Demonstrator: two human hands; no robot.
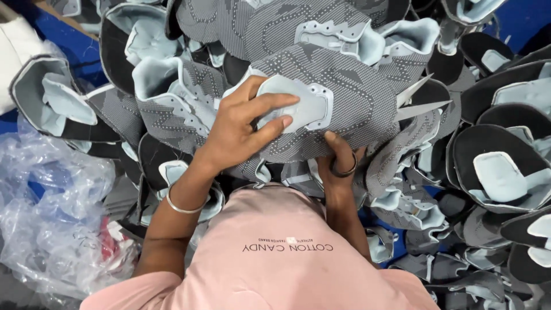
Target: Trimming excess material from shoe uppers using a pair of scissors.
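A grey patterned knit shoe upper (350, 97) with a pale blue patch (313, 106) lies on top of a heap in front of me. My left hand (241, 123), with a metal bangle on its wrist, grips this upper, fingers pressed on the pale blue patch. My right hand (338, 161) is at the upper's near edge, partly tucked under it, with a dark scissors loop around its fingers. Two pointed scissors blades (422, 108) stick out from under the upper on the right, spread apart.
Several more grey, black and pale blue shoe uppers (493, 166) are heaped all around, over a blue surface (516, 20). Crumpled clear plastic bags (51, 212) lie at the left. My pink shirt (287, 258) fills the bottom of the view.
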